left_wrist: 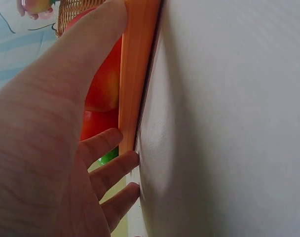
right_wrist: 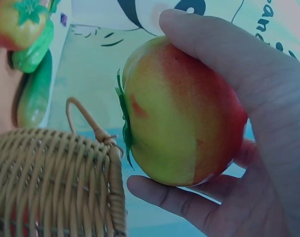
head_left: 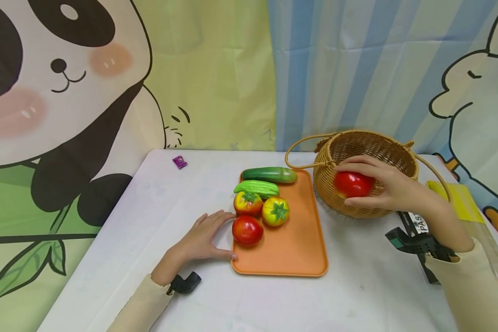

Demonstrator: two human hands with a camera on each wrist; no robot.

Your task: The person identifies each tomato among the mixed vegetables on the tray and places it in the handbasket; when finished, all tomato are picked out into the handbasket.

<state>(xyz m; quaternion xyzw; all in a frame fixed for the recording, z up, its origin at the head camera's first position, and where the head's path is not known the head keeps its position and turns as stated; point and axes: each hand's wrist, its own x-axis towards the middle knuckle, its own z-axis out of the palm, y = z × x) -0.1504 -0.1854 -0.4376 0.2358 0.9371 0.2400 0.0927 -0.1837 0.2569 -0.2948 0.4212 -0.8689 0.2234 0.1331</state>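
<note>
My right hand (head_left: 375, 182) grips a red and yellow tomato (right_wrist: 182, 113) with a green leafy top, fingers on one side and thumb on the other. In the head view this tomato overlaps the near side of a wicker basket (head_left: 325, 182). My left hand (head_left: 201, 237) rests at the left edge of an orange tray (head_left: 296, 249), its fingers spread along the rim. Lying on the tray are a red tomato (head_left: 247, 230), two red and yellow tomatoes (head_left: 275, 211), a light green ridged vegetable (head_left: 257, 188) and a dark green cucumber (head_left: 269, 174).
A small purple packet (head_left: 180, 162) lies at the back left of the white table (head_left: 149, 207). Right of the basket, partly behind my right arm, are a black box (head_left: 415, 223) and a yellow-edged clear package (head_left: 460, 198). A printed curtain (head_left: 232, 69) hangs behind the table.
</note>
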